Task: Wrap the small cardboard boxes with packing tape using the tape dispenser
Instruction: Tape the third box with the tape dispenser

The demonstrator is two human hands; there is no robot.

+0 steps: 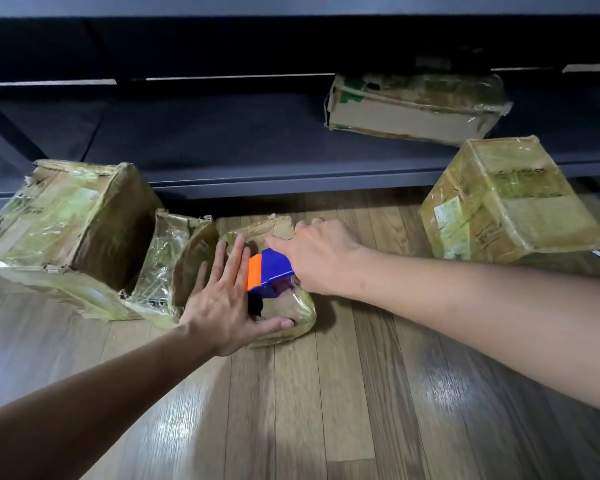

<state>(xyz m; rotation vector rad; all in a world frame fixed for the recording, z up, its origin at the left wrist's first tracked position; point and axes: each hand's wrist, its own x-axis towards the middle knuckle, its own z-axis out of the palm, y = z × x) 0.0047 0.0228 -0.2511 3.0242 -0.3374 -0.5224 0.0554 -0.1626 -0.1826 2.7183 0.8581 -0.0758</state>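
A small crumpled cardboard box (300,306), shiny with tape, lies on the wooden floor at the centre. My left hand (227,299) lies flat on its left side, fingers straight and spread, thumb along the near edge. My right hand (317,258) grips a blue tape dispenser (272,271) with an orange front and holds it down on top of the box. The tape roll is mostly hidden under my right hand.
Two taped boxes, one large (66,233) and one small (174,261), stand close on the left. Another taped box (506,202) sits at the right. A flat box (413,105) rests on the low dark shelf (257,147) behind.
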